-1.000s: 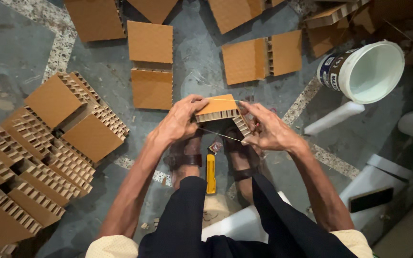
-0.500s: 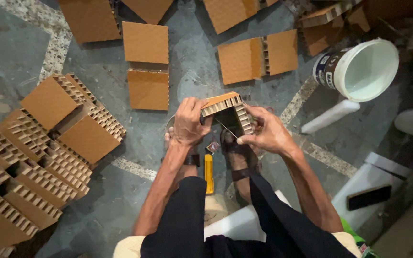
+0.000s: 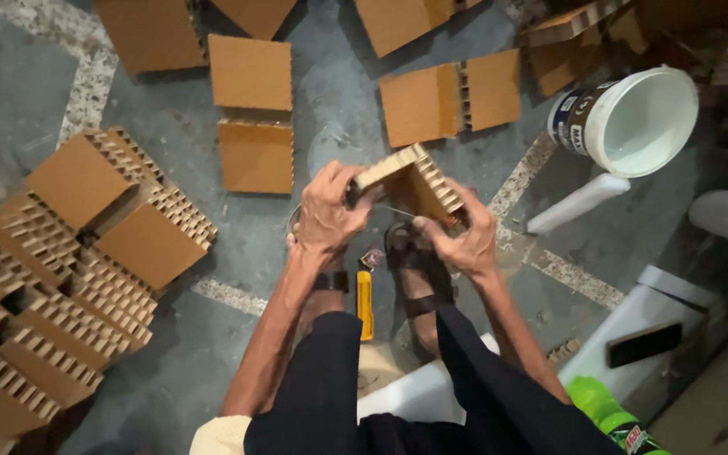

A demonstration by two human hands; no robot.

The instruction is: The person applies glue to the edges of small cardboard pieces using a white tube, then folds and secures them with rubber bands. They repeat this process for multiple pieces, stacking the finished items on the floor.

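Fingers of the left hand (image 3: 327, 211) were curled shut around the near-left end of a honeycomb cardboard block (image 3: 410, 181), and the right hand (image 3: 463, 240) clamped its lower right corner. Held above the floor, the block's long axis ran from lower left to upper right, its ribbed edge facing right. Below lay a yellow utility knife (image 3: 365, 305); right, a white bucket (image 3: 634, 118).

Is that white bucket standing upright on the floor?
No, the white bucket lies tipped on its side on the floor, its open mouth facing the camera, beyond the right hand.
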